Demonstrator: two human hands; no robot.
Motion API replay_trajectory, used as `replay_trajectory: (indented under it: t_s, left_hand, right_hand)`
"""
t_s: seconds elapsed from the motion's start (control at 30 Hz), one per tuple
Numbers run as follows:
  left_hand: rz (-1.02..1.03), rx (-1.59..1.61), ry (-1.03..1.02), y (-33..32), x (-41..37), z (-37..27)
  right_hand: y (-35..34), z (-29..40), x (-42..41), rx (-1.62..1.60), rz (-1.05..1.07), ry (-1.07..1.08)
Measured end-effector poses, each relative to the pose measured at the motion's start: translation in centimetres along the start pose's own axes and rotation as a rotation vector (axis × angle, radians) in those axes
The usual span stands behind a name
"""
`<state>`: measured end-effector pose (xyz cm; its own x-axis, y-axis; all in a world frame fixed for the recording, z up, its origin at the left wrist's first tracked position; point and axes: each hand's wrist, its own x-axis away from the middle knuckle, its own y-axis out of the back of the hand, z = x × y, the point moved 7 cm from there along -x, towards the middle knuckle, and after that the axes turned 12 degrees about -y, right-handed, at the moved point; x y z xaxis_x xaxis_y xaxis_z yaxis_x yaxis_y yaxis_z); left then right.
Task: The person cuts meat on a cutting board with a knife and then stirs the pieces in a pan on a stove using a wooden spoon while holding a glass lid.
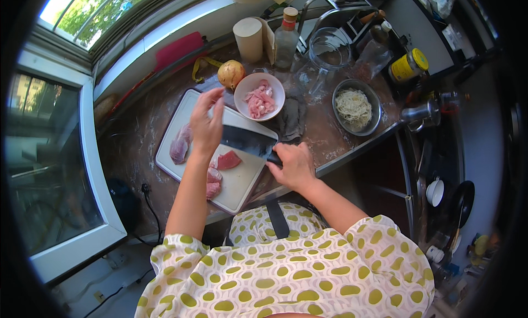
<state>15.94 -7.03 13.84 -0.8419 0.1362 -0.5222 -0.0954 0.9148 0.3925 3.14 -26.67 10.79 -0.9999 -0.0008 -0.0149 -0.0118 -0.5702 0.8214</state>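
My right hand [293, 164] grips the black handle of a cleaver [247, 140], its dark blade lying across the white cutting board [243, 186]. My left hand [207, 122] is held over the board near the blade's far end, fingers bent and thumb apart, with nothing seen in it. A large piece of raw meat [180, 145] rests on the board's left side, partly behind my left wrist. Closer to me are a cut red piece of meat [229, 160] and paler pieces [213, 182], partly hidden by my forearm. Beyond the blade, a white bowl [279, 96] holds sliced raw meat [260, 100].
An onion [231, 74] touches or nearly touches the bowl. To the right are a dark cloth [292, 119], a glass jug [330, 50] and a metal bowl [376, 120] of pale shreds. A paper roll [248, 39] and glass bottle [287, 41] stand behind. An open window [88, 161] borders the left.
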Motion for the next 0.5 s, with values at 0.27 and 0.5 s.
replay_trajectory:
  t_s: [0.27, 0.5]
  left_hand:
    - [-0.023, -0.085, 0.251, 6.7, 10.7, 2.8]
    - [0.045, -0.068, 0.194, 6.1, 12.4, 1.3]
  right_hand:
    - [-6.6, -2.3, 0.6, 0.032, -0.043, -0.138]
    - [-6.6, -2.7, 2.5, -0.05, -0.052, -0.16]
